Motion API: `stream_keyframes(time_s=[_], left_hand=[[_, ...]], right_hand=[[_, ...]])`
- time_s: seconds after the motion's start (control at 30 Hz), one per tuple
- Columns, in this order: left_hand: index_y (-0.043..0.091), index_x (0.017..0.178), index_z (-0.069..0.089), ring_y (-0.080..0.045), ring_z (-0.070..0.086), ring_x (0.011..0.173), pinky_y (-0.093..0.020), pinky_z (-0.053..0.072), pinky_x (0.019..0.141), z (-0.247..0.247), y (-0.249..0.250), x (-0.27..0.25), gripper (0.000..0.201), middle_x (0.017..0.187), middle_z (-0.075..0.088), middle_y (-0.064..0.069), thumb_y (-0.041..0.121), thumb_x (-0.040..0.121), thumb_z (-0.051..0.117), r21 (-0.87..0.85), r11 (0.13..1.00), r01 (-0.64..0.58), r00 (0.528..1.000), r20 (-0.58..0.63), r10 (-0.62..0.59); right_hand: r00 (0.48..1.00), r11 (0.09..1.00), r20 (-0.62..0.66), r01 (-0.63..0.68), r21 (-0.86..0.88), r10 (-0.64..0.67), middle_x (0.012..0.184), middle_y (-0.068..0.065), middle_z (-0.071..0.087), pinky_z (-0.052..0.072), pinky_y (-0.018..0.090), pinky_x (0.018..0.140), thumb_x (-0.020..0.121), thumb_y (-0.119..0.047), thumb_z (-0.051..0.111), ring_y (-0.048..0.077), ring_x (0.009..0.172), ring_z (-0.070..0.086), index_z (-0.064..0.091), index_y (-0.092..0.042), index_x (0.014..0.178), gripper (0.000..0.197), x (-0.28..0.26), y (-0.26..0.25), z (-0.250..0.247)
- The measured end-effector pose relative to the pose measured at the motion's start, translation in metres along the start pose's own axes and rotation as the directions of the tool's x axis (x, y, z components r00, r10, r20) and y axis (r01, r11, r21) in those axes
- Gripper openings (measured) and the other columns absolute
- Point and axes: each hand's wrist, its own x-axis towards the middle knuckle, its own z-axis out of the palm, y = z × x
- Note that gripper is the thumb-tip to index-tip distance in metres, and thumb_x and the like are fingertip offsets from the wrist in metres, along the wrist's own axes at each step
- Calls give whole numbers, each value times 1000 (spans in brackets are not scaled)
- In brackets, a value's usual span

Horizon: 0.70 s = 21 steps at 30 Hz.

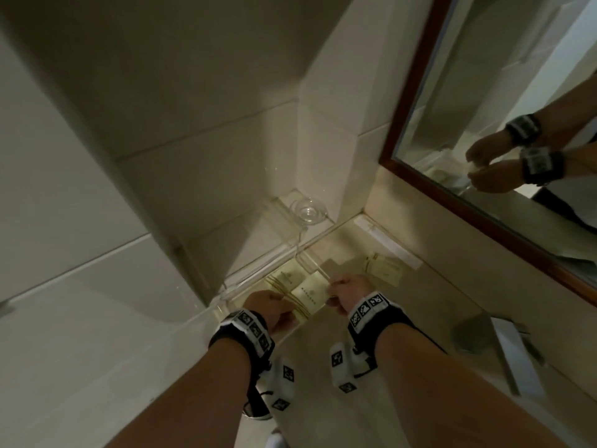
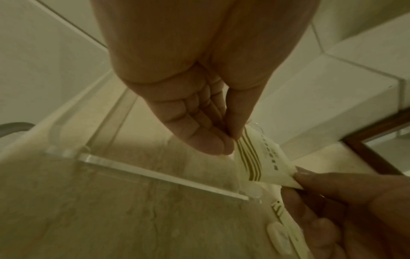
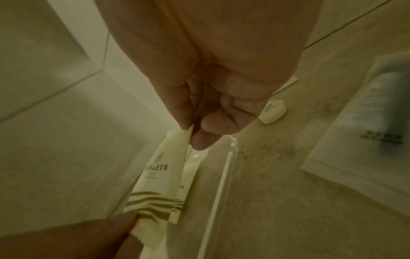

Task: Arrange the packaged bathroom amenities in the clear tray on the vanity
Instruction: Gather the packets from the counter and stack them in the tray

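Now my left hand (image 1: 274,310) pinches the striped end of the flat cream packet with brown stripes (image 1: 308,297) between thumb and fingertips (image 2: 224,145), and my right hand (image 1: 344,294) pinches the opposite corner between thumb and forefinger, the other fingers curled in. The packet hangs taut between them, over the near end of the clear acrylic tray (image 1: 245,279), partly on top of a second cream packet (image 1: 284,279) already lying inside it.

I judge the step to be seating this packet. To do it well I would lower both ends level, square its long edge to the tray's front wall, and let go only once it lies flat, so it does not skate off the slick packet beneath.

The tray is hemmed in: tiled wall hard against its far side, and its raised shelf with the small glass dish (image 1: 308,208) beyond. Free room lies on the vanity side of the tray, towards the loose cream packets (image 1: 384,268) and the long white sachet (image 1: 387,244) near the wood-framed mirror (image 1: 416,76). I'd withdraw that way.
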Motion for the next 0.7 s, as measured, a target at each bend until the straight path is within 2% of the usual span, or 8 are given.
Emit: stream_keyframes(time_s=[0.1, 0.17, 0.27, 0.33, 0.47, 0.5, 0.6, 0.7], left_hand=[[7, 85, 63, -29, 66, 69, -46, 60, 72, -7, -7, 15, 14, 80, 69, -20, -3, 83, 73, -19, 1000, 23, 999, -24, -24], [6, 91, 66, -29, 69, 69, -36, 58, 62, -11, -9, 24, 8, 90, 72, -19, 2, 86, 71, 6, 1000, 22, 997, -78, -21], [5, 89, 69, -35, 72, 90, -46, 61, 79, -20, -13, 36, 7, 102, 72, -20, 10, 90, 65, 193, 981, -26, 990, -129, 52], [1, 109, 69, -38, 69, 105, -49, 57, 91, -22, -12, 40, 21, 112, 69, -24, 11, 92, 61, 342, 937, -73, 984, -130, 124], [11, 121, 66, -29, 65, 112, -34, 52, 96, -19, -7, 44, 30, 121, 68, -10, 22, 95, 58, 633, 773, -40, 984, -111, 141], [13, 121, 66, -27, 65, 112, -33, 51, 96, -17, -4, 45, 30, 121, 68, -7, 26, 95, 59, 609, 791, -50, 984, -103, 142], [11, 121, 66, -29, 63, 115, -38, 49, 101, -13, -9, 54, 32, 122, 67, -8, 29, 97, 57, 742, 659, -124, 987, 25, 157], [-7, 127, 58, -46, 55, 122, -55, 44, 104, -11, -29, 81, 36, 130, 59, -29, 15, 99, 54, 577, 812, -89, 995, 79, 53]], right_hand=[[1000, 999, 9, -17, -51, 17, 76, 14, 72, 52, 30, 52, 90, -3, 57, 25, 61, 67, 70, -10, 92, 15, 13, 8, 8], [1000, 986, -19, 3, -165, -7, 86, 10, 74, 61, 39, 71, 91, -12, 55, 26, 77, 71, 72, -16, 102, 21, 20, 11, 10], [997, 938, -60, 30, -345, -54, 107, 6, 71, 57, 37, 86, 93, -20, 49, 27, 96, 68, 69, -23, 114, 29, 20, 7, 9], [997, 923, -6, 73, -378, -82, 113, 4, 69, 57, 38, 88, 93, -22, 47, 26, 99, 68, 68, -26, 117, 31, 19, 5, 11], [974, 931, 221, 122, -343, -46, 119, 0, 62, 62, 36, 67, 97, -21, 46, 24, 74, 69, 65, -25, 124, 33, 9, 2, 27], [963, 930, 270, 108, -353, -9, 119, 0, 59, 60, 31, 57, 99, -21, 45, 22, 67, 67, 63, -24, 128, 34, 6, 2, 32], [944, 924, 319, 43, -379, 88, 120, 9, 64, 55, 27, 48, 102, -26, 45, 21, 56, 65, 61, -22, 130, 33, 3, 8, 39], [960, 913, 273, 55, -405, 64, 115, 8, 62, 52, 27, 47, 102, -28, 44, 23, 59, 64, 61, -24, 130, 32, 10, 13, 36]])
